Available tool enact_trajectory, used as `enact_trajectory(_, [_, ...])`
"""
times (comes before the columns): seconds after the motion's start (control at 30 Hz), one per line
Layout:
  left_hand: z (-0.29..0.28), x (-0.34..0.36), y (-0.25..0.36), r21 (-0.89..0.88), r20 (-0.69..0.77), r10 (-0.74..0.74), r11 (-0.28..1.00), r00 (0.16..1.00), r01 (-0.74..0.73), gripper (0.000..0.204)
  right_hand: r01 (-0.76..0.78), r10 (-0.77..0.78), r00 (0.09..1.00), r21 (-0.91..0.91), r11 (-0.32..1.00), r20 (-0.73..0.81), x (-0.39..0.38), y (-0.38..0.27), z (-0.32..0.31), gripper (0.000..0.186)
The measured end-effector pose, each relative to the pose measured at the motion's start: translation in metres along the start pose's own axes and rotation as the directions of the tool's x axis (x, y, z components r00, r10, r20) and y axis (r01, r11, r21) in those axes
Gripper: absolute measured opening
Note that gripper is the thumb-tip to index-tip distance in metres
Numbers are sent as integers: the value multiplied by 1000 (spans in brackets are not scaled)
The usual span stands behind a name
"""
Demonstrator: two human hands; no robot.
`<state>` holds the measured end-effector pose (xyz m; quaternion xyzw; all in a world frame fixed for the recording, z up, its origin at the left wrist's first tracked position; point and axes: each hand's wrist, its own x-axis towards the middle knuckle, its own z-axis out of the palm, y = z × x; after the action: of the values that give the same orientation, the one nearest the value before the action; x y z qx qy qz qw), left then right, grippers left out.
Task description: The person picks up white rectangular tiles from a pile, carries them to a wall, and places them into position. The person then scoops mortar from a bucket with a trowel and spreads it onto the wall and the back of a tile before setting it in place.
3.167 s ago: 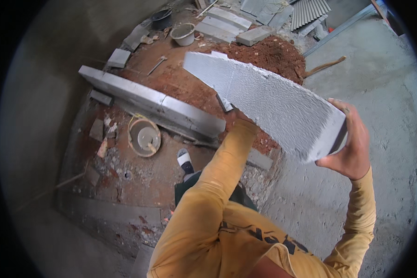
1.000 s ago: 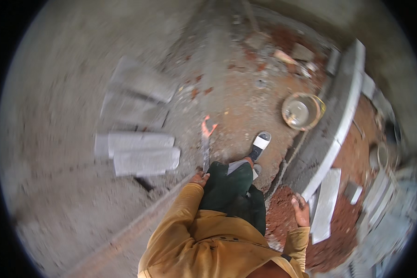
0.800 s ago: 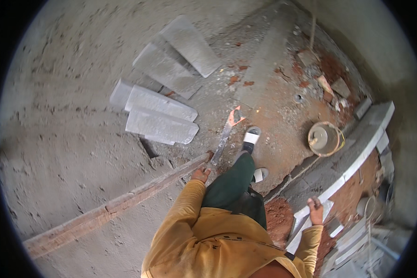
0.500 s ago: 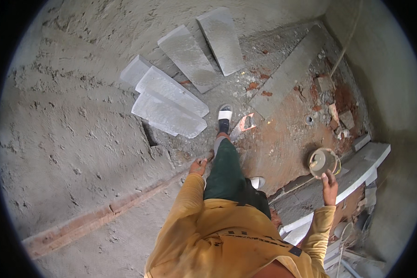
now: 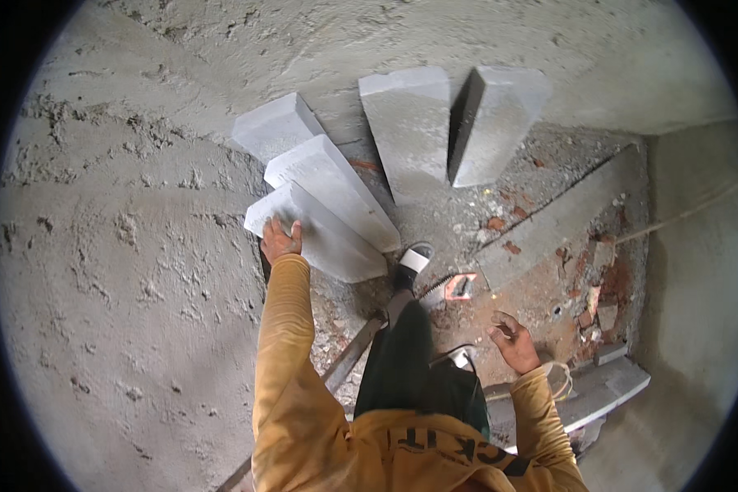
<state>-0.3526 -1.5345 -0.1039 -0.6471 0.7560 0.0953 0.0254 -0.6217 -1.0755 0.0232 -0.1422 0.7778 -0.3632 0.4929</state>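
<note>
My left hand (image 5: 281, 238) rests on the face of the nearest pale grey block (image 5: 336, 242), fingers spread near its upper end. That block lies against a second block (image 5: 332, 184), with a third (image 5: 275, 123) behind. Two more blocks, one upright (image 5: 406, 123) and one tilted (image 5: 496, 123), lean on the rough wall to their right. My right hand (image 5: 512, 340) hangs in the air at lower right, fingers loosely curled and apart, holding nothing visible. Near my feet lies a handsaw (image 5: 461, 287) with an orange handle.
A rough plastered wall (image 5: 123, 271) fills the left, a smoother wall (image 5: 689, 246) the right. A flat slab (image 5: 566, 213) and rubble (image 5: 599, 303) lie on the floor at right. A board (image 5: 344, 357) runs beside my legs. A low block row (image 5: 611, 385) with a partly hidden bucket (image 5: 562, 377) sits lower right.
The large block I held earlier is out of my hands. My view has turned toward the leaning blocks, and my left hand has moved forward onto the nearest one.
</note>
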Motion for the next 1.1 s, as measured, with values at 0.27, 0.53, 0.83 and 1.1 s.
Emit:
enact_trajectory(0.27, [35, 64, -8, 50, 166, 75, 995, 983, -84, 106, 296, -218, 935, -277, 914, 279, 178, -92, 88, 54])
enact_trajectory(0.53, [18, -40, 26, 82, 96, 204, 974, 974, -212, 96, 810, -783, 536, -455, 370, 316, 276, -188, 257, 73])
enact_trajectory(0.83, [-51, -121, -6, -105, 205, 499, 866, 842, -488, 91, 769, -510, 636, -415, 487, 579, 223, -145, 279, 89])
enact_trajectory(1.1, [-35, -36, -48, -16, 599, 615, 649, 513, -761, 108, 730, -405, 681, -530, 432, 610, 185, -118, 254, 93])
